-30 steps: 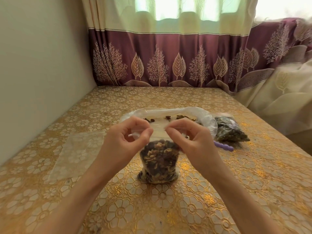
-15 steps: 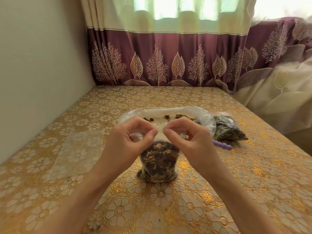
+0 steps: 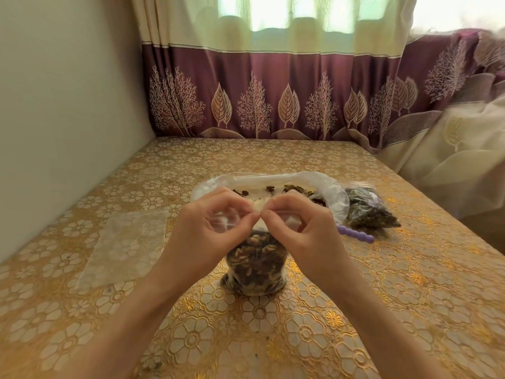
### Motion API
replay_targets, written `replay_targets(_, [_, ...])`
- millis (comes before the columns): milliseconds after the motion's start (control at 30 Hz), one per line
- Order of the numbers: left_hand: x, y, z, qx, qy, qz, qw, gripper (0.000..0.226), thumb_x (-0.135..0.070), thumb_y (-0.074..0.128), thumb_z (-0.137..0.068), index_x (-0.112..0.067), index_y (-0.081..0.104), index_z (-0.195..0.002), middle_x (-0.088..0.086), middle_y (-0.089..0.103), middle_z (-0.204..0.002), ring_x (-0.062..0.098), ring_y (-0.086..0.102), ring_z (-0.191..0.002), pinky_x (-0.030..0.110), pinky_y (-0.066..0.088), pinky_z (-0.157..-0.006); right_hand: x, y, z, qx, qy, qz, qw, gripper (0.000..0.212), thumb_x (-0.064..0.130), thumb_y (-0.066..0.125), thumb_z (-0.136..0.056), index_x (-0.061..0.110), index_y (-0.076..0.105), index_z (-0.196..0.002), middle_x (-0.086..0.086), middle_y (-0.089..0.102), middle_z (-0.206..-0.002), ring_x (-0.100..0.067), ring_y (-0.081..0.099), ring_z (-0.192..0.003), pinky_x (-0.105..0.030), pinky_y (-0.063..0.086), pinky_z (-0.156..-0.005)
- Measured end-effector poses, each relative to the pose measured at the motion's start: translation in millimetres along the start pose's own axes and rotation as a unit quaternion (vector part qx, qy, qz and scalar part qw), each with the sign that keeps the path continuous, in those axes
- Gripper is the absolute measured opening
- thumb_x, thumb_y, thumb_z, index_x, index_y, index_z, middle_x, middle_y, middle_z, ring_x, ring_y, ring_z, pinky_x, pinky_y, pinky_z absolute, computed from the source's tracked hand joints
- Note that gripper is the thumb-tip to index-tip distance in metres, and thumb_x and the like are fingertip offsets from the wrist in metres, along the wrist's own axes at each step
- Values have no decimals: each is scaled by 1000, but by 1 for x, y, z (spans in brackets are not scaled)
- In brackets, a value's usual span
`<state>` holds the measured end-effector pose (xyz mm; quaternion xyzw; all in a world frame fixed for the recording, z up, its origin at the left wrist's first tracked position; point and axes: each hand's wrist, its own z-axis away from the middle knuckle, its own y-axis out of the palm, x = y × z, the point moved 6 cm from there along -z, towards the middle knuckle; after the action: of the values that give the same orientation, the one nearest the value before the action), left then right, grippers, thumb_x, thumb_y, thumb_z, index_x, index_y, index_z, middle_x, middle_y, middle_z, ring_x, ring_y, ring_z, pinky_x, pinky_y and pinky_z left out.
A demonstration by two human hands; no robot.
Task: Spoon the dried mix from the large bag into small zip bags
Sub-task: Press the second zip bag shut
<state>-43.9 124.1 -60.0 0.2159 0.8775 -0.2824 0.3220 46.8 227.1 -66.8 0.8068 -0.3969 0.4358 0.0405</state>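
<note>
A small zip bag [image 3: 255, 265] full of brown dried mix stands upright on the table in front of me. My left hand [image 3: 210, 228] and my right hand [image 3: 303, 231] both pinch its clear top strip, fingertips almost touching at the middle. Behind them lies the large clear bag [image 3: 328, 187], open, with a few bits of mix showing inside. A purple spoon handle [image 3: 355, 234] pokes out to the right of my right hand; its bowl is hidden.
A filled small bag [image 3: 366, 209] lies to the right of the large bag. An empty flat zip bag [image 3: 123, 244] lies on the left. The gold floral tablecloth [image 3: 410, 283] covers the table; a wall runs on the left, curtains hang behind and right.
My two hands have slid closer together along the bag's top strip, thumbs and forefingers now nearly meeting at the centre. The bag itself stays in place.
</note>
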Motion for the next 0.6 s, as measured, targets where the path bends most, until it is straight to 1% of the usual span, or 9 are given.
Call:
replay_targets(100, [0, 1, 1, -10, 9, -11, 1000, 4, -20, 70, -75, -22, 67, -76, -6, 65, -78, 9, 60, -74, 16, 51, -60, 2, 2, 1, 9, -3, -17, 1000, 30, 0, 64, -85, 28, 61, -78, 9, 61, -77, 4, 61, -68, -5, 43, -60])
replay_targets(167, [1, 1, 1, -13, 10, -21, 1000, 10, -12, 70, -76, -21, 67, -75, -6, 65, -79, 9, 60, -74, 18, 52, -60, 1, 2, 1, 12, 0, -28, 1000, 28, -1, 63, -85, 26, 61, -77, 15, 59, -71, 9, 57, -59, -3, 40, -55])
replay_targets(267, [2, -2, -2, -1, -5, -1, 1000, 3, -22, 70, -74, -19, 69, -74, -5, 66, -78, 9, 61, -72, 15, 49, -59, -3, -1, 0, 16, 14, -28, 999, 24, 3, 66, -85, 26, 63, -77, 24, 59, -61, 7, 55, -56, -5, 38, -53])
replay_targets(300, [3, -4, -3, 2, -13, 5, 1000, 10, -28, 68, -72, -18, 70, -74, -4, 67, -78, 10, 61, -71, 18, 51, -58, -5, -3, 0, 19, 21, -31, 999, 22, 5, 66, -85, 26, 64, -77, 25, 60, -62, 6, 55, -56, -6, 38, -53])
replay_targets(367, [6, -8, -4, 12, -31, 19, 999, 19, -36, 66, -68, -19, 72, -74, -2, 69, -79, 13, 64, -73, 28, 55, -62, -9, -7, -1, 22, 34, -49, 998, 20, 6, 66, -84, 25, 66, -77, 22, 62, -63, 3, 55, -57, -8, 39, -51])
replay_targets(400, [7, -10, -5, 16, -39, 24, 999, 19, -38, 66, -66, -21, 72, -73, -3, 70, -79, 13, 64, -75, 29, 56, -65, -11, -8, -1, 23, 42, -62, 997, 19, 6, 66, -84, 23, 67, -77, 19, 63, -63, 2, 55, -57, -10, 40, -51])
replay_targets(467, [9, -13, -6, 23, -49, 32, 998, 18, -38, 67, -65, -23, 72, -72, -5, 71, -79, 8, 65, -75, 23, 55, -65, -14, -11, -2, 23, 57, -84, 995, 16, 6, 67, -84, 21, 68, -78, 14, 64, -63, -1, 56, -57, -14, 44, -52])
replay_targets(533, [13, -15, -6, 29, -59, 38, 997, 14, -33, 68, -65, -22, 72, -72, -5, 71, -76, 5, 65, -69, 14, 50, -58, -18, -14, -2, 17, 69, -104, 992, 12, 7, 68, -82, 19, 68, -78, 8, 65, -62, -4, 58, -56, -17, 46, -52])
replay_targets(600, [16, -19, -7, 32, -68, 41, 996, 11, -30, 68, -66, -22, 73, -71, -4, 70, -75, 6, 64, -63, 11, 47, -53, -21, -17, -2, 10, 83, -139, 987, 3, 12, 70, -78, 14, 68, -78, 4, 66, -61, -6, 60, -55, -18, 47, -50])
